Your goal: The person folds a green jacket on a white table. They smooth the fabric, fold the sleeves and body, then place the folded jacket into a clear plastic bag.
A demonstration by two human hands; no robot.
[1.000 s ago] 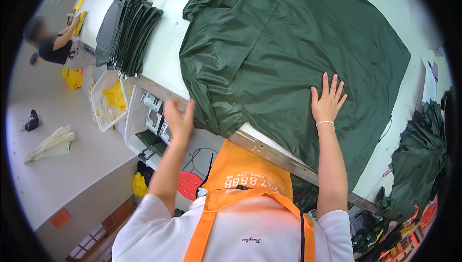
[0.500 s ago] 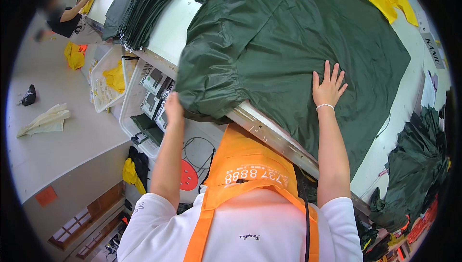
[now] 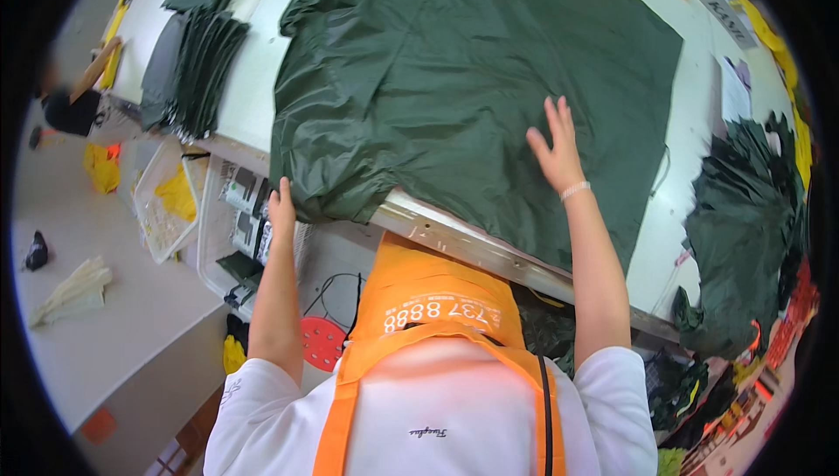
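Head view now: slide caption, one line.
Dark green fabric on a white table; left hand at the fabric's edge, right hand over it.

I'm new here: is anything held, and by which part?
The left hand is at the green cloth's left edge; whether it grips is unclear. The right hand, open, holds nothing.

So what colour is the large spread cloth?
The cloth is dark green, clearest in the head view.

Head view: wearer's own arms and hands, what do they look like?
Both arms have short white sleeves; the left sleeve carries a small dark line motif, the right sleeve shows none. Left hand: ungloved, wrist bare. Right hand: ungloved, thin pale bracelet at the wrist.
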